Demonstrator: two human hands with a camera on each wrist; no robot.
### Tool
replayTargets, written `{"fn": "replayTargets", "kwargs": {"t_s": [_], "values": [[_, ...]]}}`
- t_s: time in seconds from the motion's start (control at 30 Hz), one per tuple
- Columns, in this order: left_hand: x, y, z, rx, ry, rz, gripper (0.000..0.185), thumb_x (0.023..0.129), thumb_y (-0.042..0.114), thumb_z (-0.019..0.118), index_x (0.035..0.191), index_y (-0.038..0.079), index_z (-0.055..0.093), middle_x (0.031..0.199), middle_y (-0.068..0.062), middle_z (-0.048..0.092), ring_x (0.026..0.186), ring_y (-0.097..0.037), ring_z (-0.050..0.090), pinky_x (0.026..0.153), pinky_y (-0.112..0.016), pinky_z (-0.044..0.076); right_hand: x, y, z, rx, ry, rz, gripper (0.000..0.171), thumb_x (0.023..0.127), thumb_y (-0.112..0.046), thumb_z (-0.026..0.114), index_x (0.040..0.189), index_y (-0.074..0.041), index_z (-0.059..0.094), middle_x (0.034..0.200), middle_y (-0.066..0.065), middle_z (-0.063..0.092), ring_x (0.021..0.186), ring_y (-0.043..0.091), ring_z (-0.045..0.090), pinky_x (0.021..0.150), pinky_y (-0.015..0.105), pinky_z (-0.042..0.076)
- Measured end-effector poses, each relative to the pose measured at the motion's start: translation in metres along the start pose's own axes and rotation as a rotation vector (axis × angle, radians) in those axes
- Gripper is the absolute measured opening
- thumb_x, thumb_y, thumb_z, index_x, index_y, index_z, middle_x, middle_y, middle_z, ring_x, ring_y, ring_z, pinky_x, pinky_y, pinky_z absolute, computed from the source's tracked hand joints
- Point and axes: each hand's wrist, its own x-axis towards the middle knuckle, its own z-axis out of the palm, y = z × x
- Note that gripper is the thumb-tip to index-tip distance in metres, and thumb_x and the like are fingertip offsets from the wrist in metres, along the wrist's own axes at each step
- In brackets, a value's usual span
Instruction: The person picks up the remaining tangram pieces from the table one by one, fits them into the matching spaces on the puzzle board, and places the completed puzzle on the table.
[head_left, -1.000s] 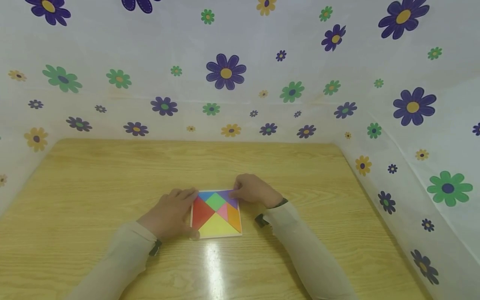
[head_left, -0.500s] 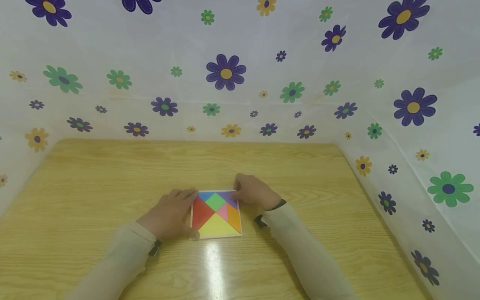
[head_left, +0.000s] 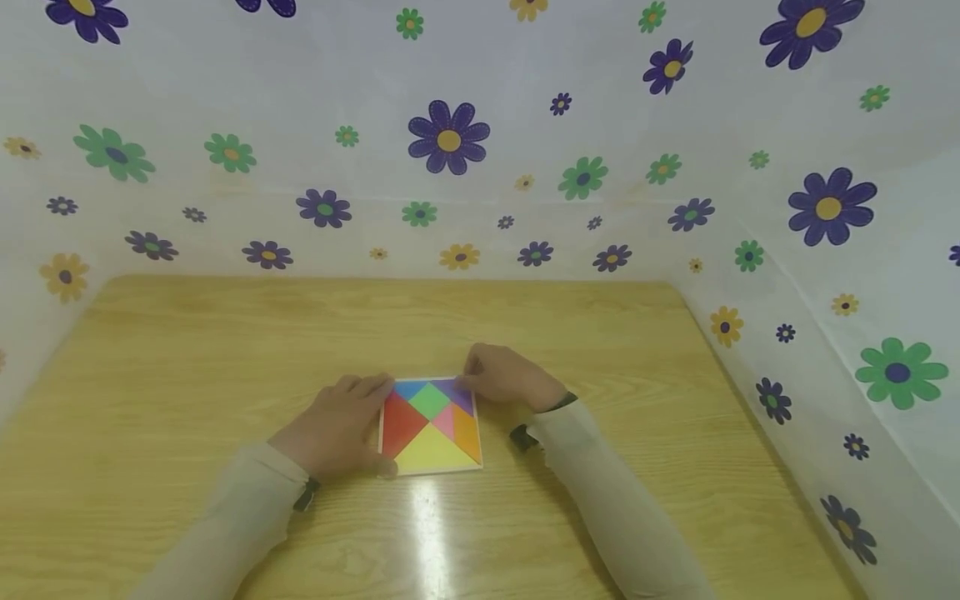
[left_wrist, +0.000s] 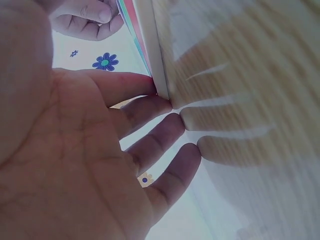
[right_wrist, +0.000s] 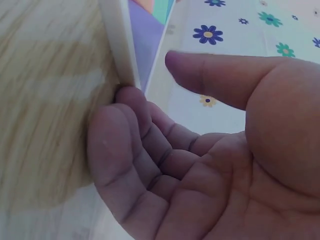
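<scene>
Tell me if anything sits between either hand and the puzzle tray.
Nothing visible does. The left hand touches the puzzle tray along its left edge, and the right hand touches its far right corner. Only bare table lies around them.

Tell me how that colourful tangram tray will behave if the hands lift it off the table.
The tangram tray looks flat and stiff, with a thin straight rim in the wrist views, so it should not flop. Its coloured pieces seem to sit loose inside, so tilting may spill them. It lies flush on the table, so the left hand and right hand probably need an edge.

Flat square multicoloured tangram puzzle [head_left: 431, 426]
</scene>
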Motion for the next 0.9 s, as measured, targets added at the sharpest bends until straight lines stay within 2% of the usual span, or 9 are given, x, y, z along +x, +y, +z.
{"fn": "replayTargets", "kwargs": {"t_s": [0.2, 0.37, 0.53, 0.73, 0.9], "values": [[-0.002, -0.004, 0.003, -0.004, -0.03, 0.017, 0.125, 0.07, 0.069, 0.083, 0.16, -0.001, 0.032, 0.165, -0.018, 0.034, 0.145, -0.043, 0.036, 0.117, -0.061, 0.034, -0.006, 0.0, 0.0, 0.03, -0.013, 0.009, 0.022, 0.103, -0.033, 0.063, 0.107, -0.012, 0.066, 0.101, 0.001, 0.066, 0.088, 0.018, 0.059, 0.077, 0.031, 0.051], [-0.005, -0.007, 0.003, -0.026, -0.069, 0.011, 0.13, 0.065, 0.06, 0.088, 0.162, -0.001, 0.026, 0.168, -0.019, 0.028, 0.151, -0.043, 0.031, 0.122, -0.055, 0.031, -0.012, 0.001, 0.0, 0.047, -0.013, 0.028, 0.023, 0.102, -0.034, 0.064, 0.108, -0.012, 0.068, 0.096, 0.001, 0.066, 0.084, 0.018, 0.06, 0.073, 0.03, 0.051], [-0.003, -0.005, -0.001, -0.017, -0.076, 0.016, 0.124, 0.069, 0.059, 0.087, 0.161, 0.0, 0.03, 0.167, -0.019, 0.03, 0.151, -0.044, 0.03, 0.121, -0.058, 0.03, -0.014, 0.002, -0.003, 0.081, -0.008, 0.075, 0.028, 0.101, -0.037, 0.064, 0.107, -0.01, 0.068, 0.092, 0.003, 0.066, 0.079, 0.018, 0.061, 0.07, 0.03, 0.052], [0.001, -0.006, -0.001, -0.009, -0.058, 0.01, 0.118, 0.073, 0.061, 0.085, 0.161, 0.003, 0.031, 0.167, -0.019, 0.03, 0.149, -0.045, 0.031, 0.119, -0.063, 0.031, -0.011, 0.003, -0.005, 0.082, 0.025, 0.093, 0.043, 0.102, -0.047, 0.059, 0.113, -0.007, 0.069, 0.097, 0.005, 0.067, 0.085, 0.021, 0.061, 0.075, 0.032, 0.053], [0.012, -0.013, 0.003, 0.022, -0.01, 0.02, 0.113, 0.077, 0.059, 0.082, 0.161, 0.004, 0.032, 0.165, -0.017, 0.034, 0.148, -0.043, 0.034, 0.119, -0.062, 0.032, -0.005, 0.004, -0.009, 0.113, 0.077, 0.079, 0.053, 0.101, -0.054, 0.057, 0.12, -0.006, 0.069, 0.108, 0.007, 0.068, 0.096, 0.024, 0.062, 0.085, 0.039, 0.055]]}}
